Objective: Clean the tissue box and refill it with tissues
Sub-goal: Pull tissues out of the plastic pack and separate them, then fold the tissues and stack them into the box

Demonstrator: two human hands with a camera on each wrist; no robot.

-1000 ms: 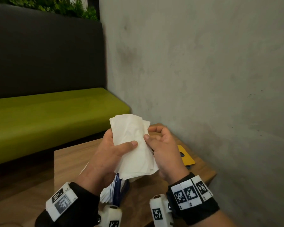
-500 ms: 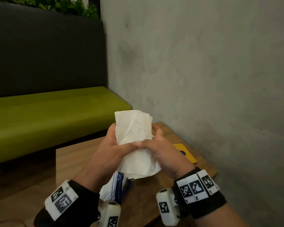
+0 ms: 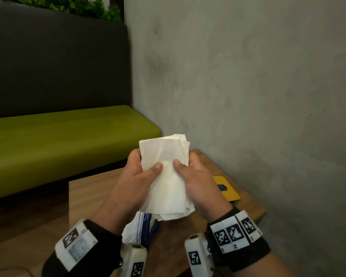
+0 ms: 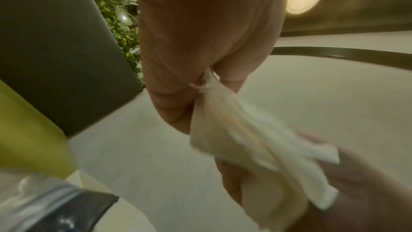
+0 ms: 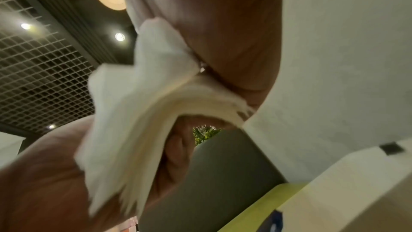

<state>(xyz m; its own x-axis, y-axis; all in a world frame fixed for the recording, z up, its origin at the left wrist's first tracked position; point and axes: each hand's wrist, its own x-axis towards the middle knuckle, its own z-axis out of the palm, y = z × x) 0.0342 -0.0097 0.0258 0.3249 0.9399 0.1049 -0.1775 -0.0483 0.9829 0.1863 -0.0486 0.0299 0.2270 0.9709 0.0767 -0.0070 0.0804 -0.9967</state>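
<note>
Both hands, the left hand (image 3: 135, 179) and right hand (image 3: 200, 181), pinch a soft, creased white stack of tissues (image 3: 166, 176) upright between thumbs and curled fingers above the wooden table (image 3: 88, 196), the green bench (image 3: 58, 140) beyond the table.

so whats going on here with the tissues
A person holds a stack of white tissues upright in both hands above a wooden table. The left hand and right hand each have it in their grip from a side, thumbs pressed on the front. Below lies a white and blue plastic pack, and a yellow card sits near the wall. No tissue box is in view, so the refill is not yet done.
</note>
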